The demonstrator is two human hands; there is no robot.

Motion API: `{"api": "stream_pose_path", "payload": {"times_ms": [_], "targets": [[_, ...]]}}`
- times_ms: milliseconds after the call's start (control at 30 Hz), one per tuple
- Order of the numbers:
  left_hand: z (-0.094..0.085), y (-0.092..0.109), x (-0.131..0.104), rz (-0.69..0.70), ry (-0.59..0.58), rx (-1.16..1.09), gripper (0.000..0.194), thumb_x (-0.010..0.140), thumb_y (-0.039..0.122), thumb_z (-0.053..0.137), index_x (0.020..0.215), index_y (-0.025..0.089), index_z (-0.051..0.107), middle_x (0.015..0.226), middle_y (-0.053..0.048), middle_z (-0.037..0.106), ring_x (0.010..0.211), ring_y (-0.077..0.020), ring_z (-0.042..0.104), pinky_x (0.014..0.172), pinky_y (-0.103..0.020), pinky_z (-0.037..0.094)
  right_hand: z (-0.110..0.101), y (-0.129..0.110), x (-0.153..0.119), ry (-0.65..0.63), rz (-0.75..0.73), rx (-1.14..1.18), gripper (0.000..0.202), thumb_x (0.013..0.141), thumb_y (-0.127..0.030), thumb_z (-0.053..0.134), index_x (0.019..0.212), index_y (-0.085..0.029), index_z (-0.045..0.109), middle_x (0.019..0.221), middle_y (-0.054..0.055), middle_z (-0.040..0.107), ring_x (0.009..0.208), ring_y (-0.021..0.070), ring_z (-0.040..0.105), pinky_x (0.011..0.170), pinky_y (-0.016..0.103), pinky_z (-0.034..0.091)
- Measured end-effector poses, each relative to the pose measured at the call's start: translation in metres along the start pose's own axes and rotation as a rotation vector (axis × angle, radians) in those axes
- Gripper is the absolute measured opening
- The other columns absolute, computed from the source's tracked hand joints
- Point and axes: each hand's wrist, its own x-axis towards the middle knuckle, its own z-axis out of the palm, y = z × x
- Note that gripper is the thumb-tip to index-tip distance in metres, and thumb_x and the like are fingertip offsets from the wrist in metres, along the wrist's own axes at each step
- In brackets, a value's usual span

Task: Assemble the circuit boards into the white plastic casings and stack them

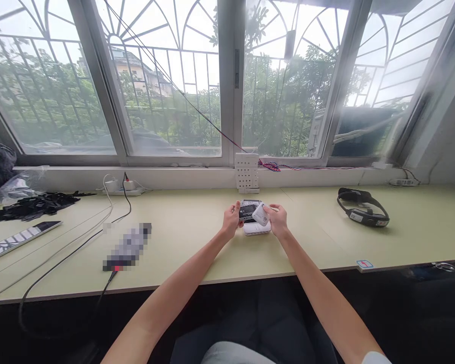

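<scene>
- Hands apart: left hand clamped on the dark pack, right hand pinching a small white piece.
- White case just beside them, towards the counter's front edge.
- Apparently partway: pack exposed, white piece unattached.
- Pack print seemingly ends "00mAh"; smaller lettering unreadable.

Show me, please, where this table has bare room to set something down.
Bare tabletop lies between the right hand and the black headset, and between the left hand and the blurred device. It is crowded at the left end, with black strips, a phone and cables, and in the middle, where both hands hold parts by a white case.
</scene>
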Motion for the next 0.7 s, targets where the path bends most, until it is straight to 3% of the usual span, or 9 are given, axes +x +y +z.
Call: {"api": "stream_pose_path", "payload": {"times_ms": [167,367,700], "targets": [[0.001,0.001,-0.002,0.012,-0.001,0.042,0.053,0.076,0.068,0.068,0.082,0.019,0.051,0.055,0.004,0.053,0.036,-0.0070,0.044,0.035,-0.020,0.031,-0.002,-0.003,-0.003,0.028,-0.104,-0.184,0.044,0.059,-0.043,0.080,0.089,-0.020,0.057,0.071,0.002,0.065,0.064,0.0198,0.064,0.052,0.029,0.049],[0.003,0.001,-0.004,0.033,-0.014,0.091,0.053,0.076,0.070,0.066,0.084,0.019,0.053,0.054,0.003,0.053,0.036,-0.0077,0.043,0.035,-0.021,0.034,-0.001,-0.009,-0.011,0.023,-0.204,-0.413,0.036,0.069,-0.051,0.074,0.083,-0.021,0.058,0.058,-0.001,0.059,0.056,0.0185,0.059,0.051,0.028,0.042],[0.004,0.001,-0.007,0.055,-0.017,0.125,0.046,0.077,0.061,0.071,0.083,0.018,0.054,0.053,0.004,0.051,0.038,-0.0072,0.041,0.033,-0.020,0.034,0.004,-0.013,-0.023,-0.096,-0.207,-0.490,0.032,0.076,-0.053,0.068,0.071,-0.024,0.058,0.047,-0.001,0.057,0.038,0.0163,0.049,0.041,0.028,0.036]]}}
